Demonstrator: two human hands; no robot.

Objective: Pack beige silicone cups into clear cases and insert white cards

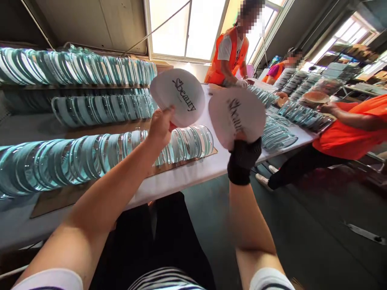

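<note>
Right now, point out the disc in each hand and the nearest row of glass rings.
Left-hand disc (178,100): head view, on its printed white face.
Right-hand disc (237,117): head view, on its blurred centre.
Nearest row of glass rings (75,159): head view, mid-row.

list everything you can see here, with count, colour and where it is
white disc with "beauty" print: one, white with black lettering, held up in the left hand
second white disc: one, white, blurred print, in the right hand
glass discs: too many to count, clear blue-green, on edge in rows along the table and shelves
table: one, white top, left to centre
co-workers in orange vests: three partly visible, far side and right
windows: bright, top centre
left hand: bare
right hand: black wrist wrap
</note>
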